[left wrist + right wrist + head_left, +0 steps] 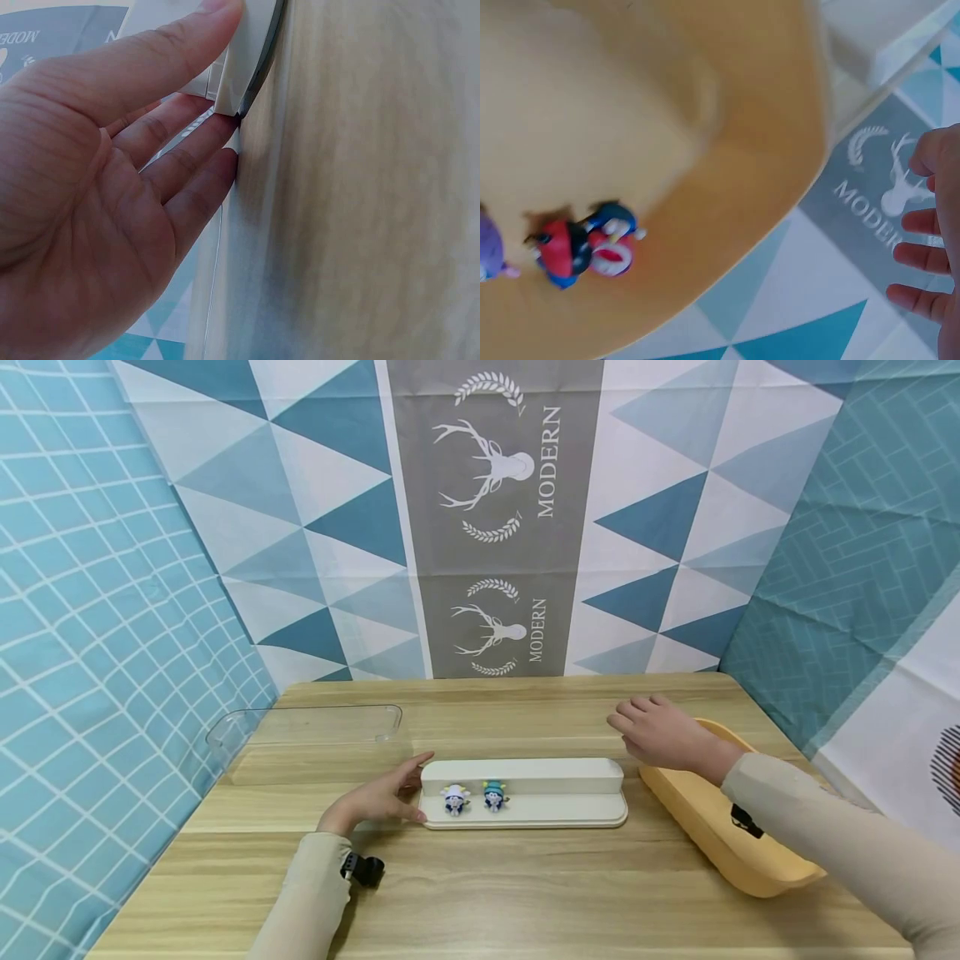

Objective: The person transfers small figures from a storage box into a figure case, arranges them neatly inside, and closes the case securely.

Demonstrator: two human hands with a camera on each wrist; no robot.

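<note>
We list: one cream two-tier plastic stand (558, 808), midway between the wood-grain table's (525, 893) side edges; two small hatted toy figurines (455, 800) toward its left end, which the left grip (381, 797) brackets, thumb and fingers apparently steadying it; the right grip (663, 732), relaxed, empty, by a yellow-orange plastic basin (697, 802).

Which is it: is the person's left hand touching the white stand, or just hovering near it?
Touching. The left wrist view shows it: the left hand lays its thumb on the end of the white stand, fingers against its edge.
</note>
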